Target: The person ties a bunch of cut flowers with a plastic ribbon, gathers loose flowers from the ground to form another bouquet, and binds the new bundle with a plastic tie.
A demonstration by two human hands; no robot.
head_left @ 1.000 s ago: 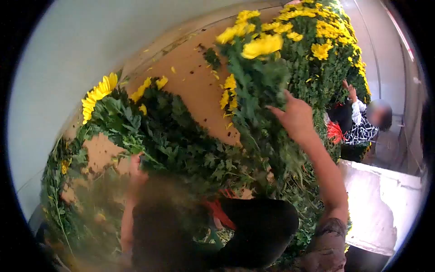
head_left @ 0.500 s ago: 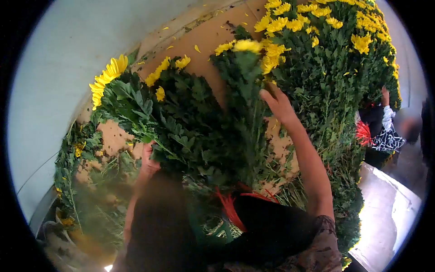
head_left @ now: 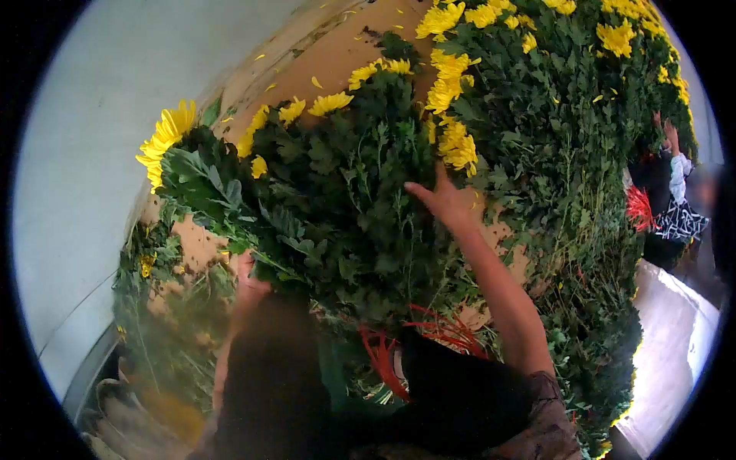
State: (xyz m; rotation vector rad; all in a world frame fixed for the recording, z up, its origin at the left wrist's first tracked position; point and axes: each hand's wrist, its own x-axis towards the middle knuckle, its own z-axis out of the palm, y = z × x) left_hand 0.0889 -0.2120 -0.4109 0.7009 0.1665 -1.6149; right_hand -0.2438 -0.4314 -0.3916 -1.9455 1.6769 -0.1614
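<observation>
A leafy bunch of yellow flowers (head_left: 203,180) points up and left, and my left hand (head_left: 249,274) is wrapped round its stems at the lower end. Beside it, more yellow-flowered stems (head_left: 345,169) lie over my lap area. My right hand (head_left: 447,201) is at the right edge of these stems, thumb and index finger spread apart, its other fingers partly hidden. Just above that hand are yellow blooms (head_left: 458,146) of the large pile. Red ties (head_left: 383,360) lie by my dark-clad knee.
A big pile of yellow flowers (head_left: 552,138) fills the right side. Another person (head_left: 675,192) sits beyond it, near red strands (head_left: 638,207). A white block (head_left: 667,337) stands at lower right, a pale wall (head_left: 100,138) at left. Loose petals and leaves dot the brown surface (head_left: 330,57).
My right hand has moved down and left with the flower stems, which now lie against the others beside my left hand's bunch. The right hand's thumb and index finger are apart. The view has shifted.
</observation>
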